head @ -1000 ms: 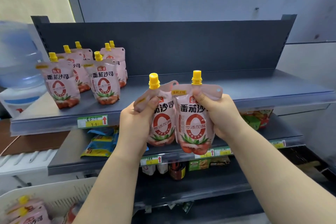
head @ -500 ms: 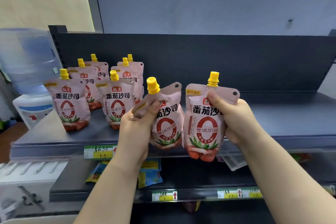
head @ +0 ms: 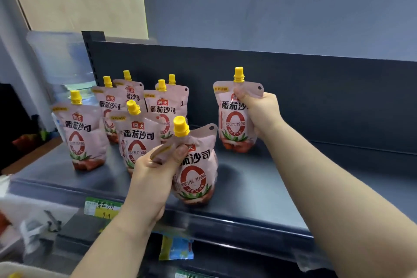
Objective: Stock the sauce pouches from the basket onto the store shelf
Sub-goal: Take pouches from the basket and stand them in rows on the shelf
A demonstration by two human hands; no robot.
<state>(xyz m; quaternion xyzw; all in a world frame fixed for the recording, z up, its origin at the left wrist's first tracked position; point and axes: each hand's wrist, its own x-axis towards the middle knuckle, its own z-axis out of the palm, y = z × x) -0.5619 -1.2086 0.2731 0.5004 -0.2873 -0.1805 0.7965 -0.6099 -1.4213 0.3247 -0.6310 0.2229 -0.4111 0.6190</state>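
Each of my hands holds a pink sauce pouch with a yellow cap. My left hand [head: 150, 171] pinches the top corner of the near pouch [head: 195, 178], whose bottom sits near the front of the dark shelf [head: 259, 189]. My right hand [head: 259, 113] grips the far pouch [head: 233, 119] by its upper right side; it stands upright further back on the shelf. Several more pouches [head: 84, 135] stand in rows on the shelf's left part. The basket shows only as a pale rim [head: 13, 268] at the bottom left corner.
The shelf's dark back panel [head: 316, 97] rises behind the pouches. A water dispenser bottle [head: 61, 61] stands left of the shelf. A green and yellow price tag [head: 101, 209] sits on the front rail. Blue and yellow packets [head: 176, 248] hang on the lower shelf.
Both hands have moved forward over the shelf. The right pouch has gone back and up toward the panel; the left pouch has come down near the front edge.
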